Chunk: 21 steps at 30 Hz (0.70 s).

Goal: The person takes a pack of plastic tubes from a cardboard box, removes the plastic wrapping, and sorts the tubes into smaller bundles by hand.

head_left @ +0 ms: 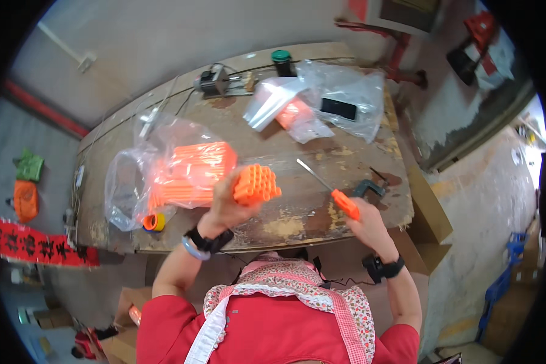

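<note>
My left hand (232, 203) is closed around a bundle of orange tubes (256, 185), whose open ends face right. Just behind that hand lies a clear plastic bag (170, 133) with more long orange tubes (191, 173) in it. On the right, my right hand (367, 224) grips the orange handle of a tool with a long thin metal blade (314, 174). The blade points away and to the left, apart from the bundle. A dark green clamp (370, 187) sits beside the right hand at the table's right side.
On the worn wooden table (285, 227) are a roll of yellow tape (154, 222), a small motor device (213, 82) and a dark jar with a green lid (281, 62). A phone (338, 109) lies on clear plastic (364, 91) at the back. Cardboard (429, 224) stands by the right edge.
</note>
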### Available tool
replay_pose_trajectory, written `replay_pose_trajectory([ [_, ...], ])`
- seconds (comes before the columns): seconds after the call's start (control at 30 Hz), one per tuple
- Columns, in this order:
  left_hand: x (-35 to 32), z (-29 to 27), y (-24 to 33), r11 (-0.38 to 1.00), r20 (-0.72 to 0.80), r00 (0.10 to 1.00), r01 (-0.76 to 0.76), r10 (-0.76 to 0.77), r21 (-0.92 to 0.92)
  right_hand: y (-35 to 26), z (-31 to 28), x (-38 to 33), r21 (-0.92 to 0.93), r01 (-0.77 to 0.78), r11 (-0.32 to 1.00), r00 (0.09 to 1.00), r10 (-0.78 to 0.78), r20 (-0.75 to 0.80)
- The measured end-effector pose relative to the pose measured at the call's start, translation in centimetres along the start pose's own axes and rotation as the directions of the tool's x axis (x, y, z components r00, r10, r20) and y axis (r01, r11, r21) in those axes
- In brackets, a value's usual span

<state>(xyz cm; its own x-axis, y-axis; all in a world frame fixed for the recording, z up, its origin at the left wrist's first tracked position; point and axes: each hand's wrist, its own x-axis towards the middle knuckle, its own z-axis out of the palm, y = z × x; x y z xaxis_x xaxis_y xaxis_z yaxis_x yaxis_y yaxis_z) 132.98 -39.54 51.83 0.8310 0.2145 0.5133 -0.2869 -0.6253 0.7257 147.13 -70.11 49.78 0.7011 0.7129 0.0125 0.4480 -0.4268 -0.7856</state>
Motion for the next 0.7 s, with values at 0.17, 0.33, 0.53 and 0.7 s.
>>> replay_pose_trajectory([
  [0.17,-7.1,-2.6,2.6,0.900,-0.002,0.938,0.332,-0.346,-0.282,0.9,7.0,10.4,-0.404,0.061,0.913,0.991,-0.104,-0.085],
  [0.33,-11.2,-5.3,1.1,0.743,0.054,0.834,0.517,-0.550,-0.425,7.6,16.0,16.4,-0.460,-0.077,0.885,0.980,-0.018,-0.199],
  [0.53,-13.4,-9.0,-1.4,0.726,0.115,0.829,0.539,-0.548,-0.428,6.3,22.1,13.6,-0.455,-0.009,0.891,0.999,-0.010,-0.039],
  [0.7,-13.7,-10.7,-3.3,0.685,0.171,0.841,0.521,-0.513,-0.509,4.6,21.5,13.1,-0.385,-0.069,0.921,0.998,0.058,-0.040],
])
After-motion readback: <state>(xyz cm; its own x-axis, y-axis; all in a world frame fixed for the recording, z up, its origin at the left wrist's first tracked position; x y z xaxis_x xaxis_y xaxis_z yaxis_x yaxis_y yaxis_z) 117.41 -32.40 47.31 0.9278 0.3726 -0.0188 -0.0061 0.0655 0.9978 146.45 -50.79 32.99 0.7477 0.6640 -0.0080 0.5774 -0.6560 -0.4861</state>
